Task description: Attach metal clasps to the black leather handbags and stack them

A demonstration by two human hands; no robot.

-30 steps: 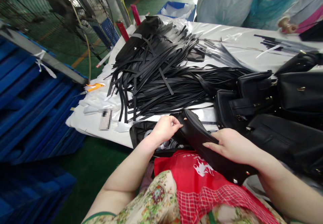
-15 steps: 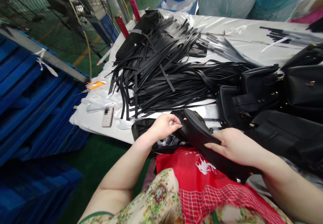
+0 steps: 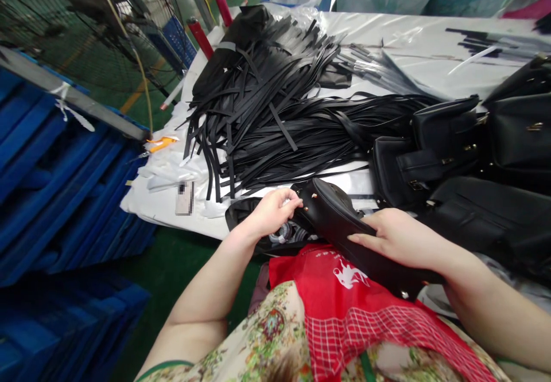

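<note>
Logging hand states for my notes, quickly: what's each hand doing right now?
Left hand: closed, fingertips together at the upper end of the black bag; whether it pinches anything can't be told.
Right hand: closed, holding the bag's side.

Honestly, we can't read a single word or number in this shot. The closest we get is the red apron (image 3: pixel 297 273) at bottom centre: there's a white animal-like figure (image 3: pixel 350 276) printed on it, clear enough as a logo, and just above it runs a row of tiny white marks (image 3: pixel 322 254) that looks like lettering, but it's way too small and blurry for us to spell out. Over at the right edge, a black bag (image 3: pixel 512 135) has a small gold-coloured piece (image 3: pixel 534 127) on its front; emblem or clasp, we can't tell which.
</note>
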